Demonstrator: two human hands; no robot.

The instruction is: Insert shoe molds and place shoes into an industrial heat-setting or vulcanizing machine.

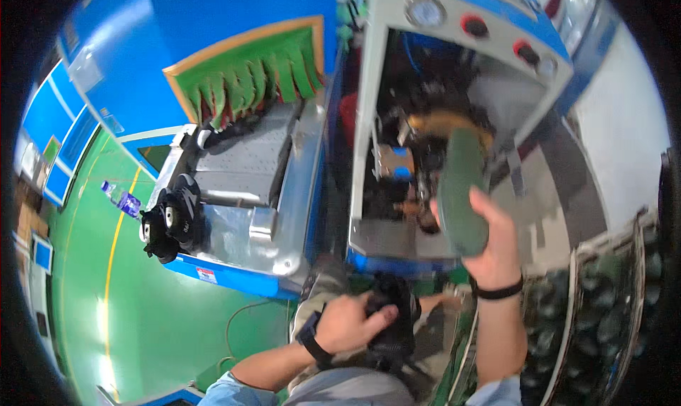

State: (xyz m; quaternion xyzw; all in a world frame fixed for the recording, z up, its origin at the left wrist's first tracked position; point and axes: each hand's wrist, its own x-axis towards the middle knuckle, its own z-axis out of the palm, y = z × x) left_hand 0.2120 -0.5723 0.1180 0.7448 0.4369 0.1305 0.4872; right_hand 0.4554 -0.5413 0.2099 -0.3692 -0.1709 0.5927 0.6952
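In my right hand [496, 236] is a long, dull-green shoe last [464, 193], gripped near its lower end and held up before the machine opening. My fingers wrap round its side, partly hidden behind it. Low down, close to my body, my left hand [355, 324] is closed on a black shoe [394, 328]. The thumb lies across the shoe's top; blur hides the shoe's details.
A machine with a gauge [425, 12] and red-collared knobs [475, 26] stands ahead. To its left, a conveyor [245, 157] runs under a green strip curtain [248, 72]. A pair of black shoes [170, 221] and a bottle [124, 199] stand at its end. A rack [567, 321] of dark, rounded items is at right.
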